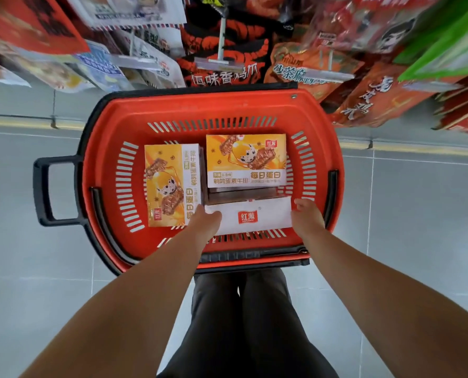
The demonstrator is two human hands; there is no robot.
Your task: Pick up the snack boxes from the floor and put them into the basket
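Basket (227, 105): red moulded plastic, slotted walls, black handles, standing on the grey tiled floor (418, 214). Contents: left orange box (170, 184) and right orange box (245, 159), flat glossy cardboard, side by side. A white-faced box (254, 218) (square red logo) sits at the near end. Hands: left hand (205, 222) and right hand (307, 216) grip its short ends.

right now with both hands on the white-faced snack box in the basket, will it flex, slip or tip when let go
Probably stiff: the white-faced box keeps straight edges with the left hand and right hand holding its ends. Its side panel faces up, so it may tip onto a broad face in the basket when released.
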